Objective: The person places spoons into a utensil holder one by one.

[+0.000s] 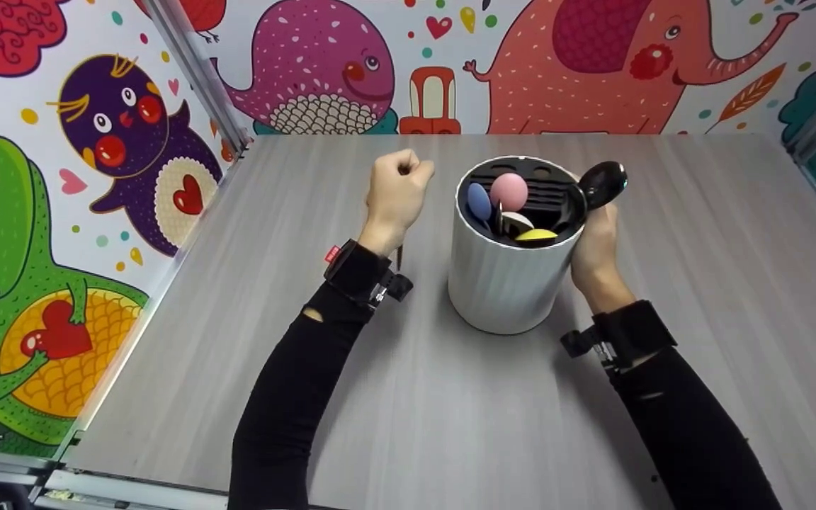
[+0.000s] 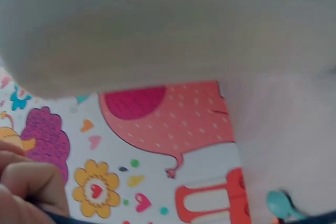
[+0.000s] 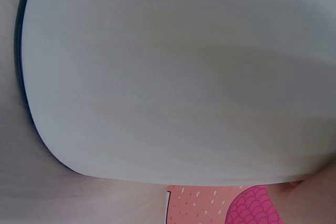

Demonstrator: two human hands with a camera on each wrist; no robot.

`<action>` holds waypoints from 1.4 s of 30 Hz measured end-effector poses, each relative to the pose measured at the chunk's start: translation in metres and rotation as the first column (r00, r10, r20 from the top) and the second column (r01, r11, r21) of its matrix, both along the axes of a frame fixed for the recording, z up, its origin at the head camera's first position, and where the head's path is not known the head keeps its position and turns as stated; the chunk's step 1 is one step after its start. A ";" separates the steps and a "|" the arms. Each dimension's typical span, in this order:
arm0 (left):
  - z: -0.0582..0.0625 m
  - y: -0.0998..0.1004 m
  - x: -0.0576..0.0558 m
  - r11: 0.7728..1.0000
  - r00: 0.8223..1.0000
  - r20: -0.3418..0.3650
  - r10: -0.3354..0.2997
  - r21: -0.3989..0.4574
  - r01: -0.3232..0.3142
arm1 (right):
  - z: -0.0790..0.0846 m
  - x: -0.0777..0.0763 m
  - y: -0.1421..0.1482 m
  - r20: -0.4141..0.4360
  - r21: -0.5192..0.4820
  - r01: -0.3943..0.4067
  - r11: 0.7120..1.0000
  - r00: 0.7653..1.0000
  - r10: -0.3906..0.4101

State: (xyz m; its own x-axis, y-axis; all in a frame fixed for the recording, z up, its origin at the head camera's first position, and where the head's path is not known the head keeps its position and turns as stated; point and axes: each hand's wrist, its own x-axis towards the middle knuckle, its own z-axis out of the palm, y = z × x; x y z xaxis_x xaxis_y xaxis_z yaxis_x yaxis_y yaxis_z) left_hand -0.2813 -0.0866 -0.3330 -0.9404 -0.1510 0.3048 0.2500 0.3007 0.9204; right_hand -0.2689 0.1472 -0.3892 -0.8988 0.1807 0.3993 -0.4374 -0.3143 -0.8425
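Observation:
A white cylindrical utensil holder (image 1: 503, 283) with a black slotted insert stands on the table. Against its right side my right hand (image 1: 596, 248) holds it, the fingers mostly hidden behind. From its top show a glossy black spoon-like head (image 1: 603, 185), a pink rounded head (image 1: 509, 191), a blue one (image 1: 479, 201) and a yellow one (image 1: 537, 234). To the left, my left hand (image 1: 395, 195) is a fist round a thin dark stick-like thing (image 1: 399, 258), its lower end showing near the wrist. The holder's pale wall (image 3: 157, 87) fills most of the right wrist view.
The grey wood-grain table (image 1: 465, 425) meets printed cartoon panels (image 1: 443, 42) at the back and left. Metal frame bars (image 1: 199, 71) line the corners. Low in the left wrist view is a small teal rounded thing (image 2: 278, 203) on the table side.

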 end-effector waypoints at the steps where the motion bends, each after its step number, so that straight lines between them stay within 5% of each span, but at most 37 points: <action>1: 0.003 0.002 0.002 1.000 1.000 -0.007 -0.005 0.020 0.005 | 0.000 0.000 0.000 0.000 -0.004 0.002 1.000 1.000 -0.002; 4: 0.011 0.008 0.008 0.984 0.996 -0.044 -0.074 0.157 0.080 | 0.000 0.000 0.000 0.001 -0.016 0.009 1.000 1.000 -0.009; 9: 0.025 0.019 0.017 0.902 0.974 -0.114 -0.195 0.369 0.224 | 0.001 0.000 0.000 0.010 -0.026 0.016 1.000 1.000 -0.016; 20: 0.064 0.021 0.035 0.837 0.949 -0.237 -0.208 0.460 0.298 | -0.001 -0.001 -0.001 0.009 -0.029 0.026 0.999 1.000 -0.026; 24: 0.082 0.016 0.043 0.765 0.927 -0.317 -0.201 0.541 0.351 | -0.001 -0.001 -0.002 0.019 -0.035 0.045 0.998 0.999 -0.045; 29: 0.093 0.016 0.050 0.669 0.869 -0.453 -0.200 0.584 0.459 | 0.000 -0.001 -0.001 0.019 -0.026 0.046 0.999 0.999 -0.046; 35: 0.099 0.022 0.056 0.637 0.835 -0.509 -0.209 0.578 0.511 | 0.001 -0.002 0.002 0.011 -0.006 0.037 0.999 0.999 -0.037; 42: 0.106 0.021 0.057 0.624 0.833 -0.513 -0.208 0.586 0.517 | 0.000 -0.003 0.003 0.028 0.001 0.008 1.000 1.000 -0.008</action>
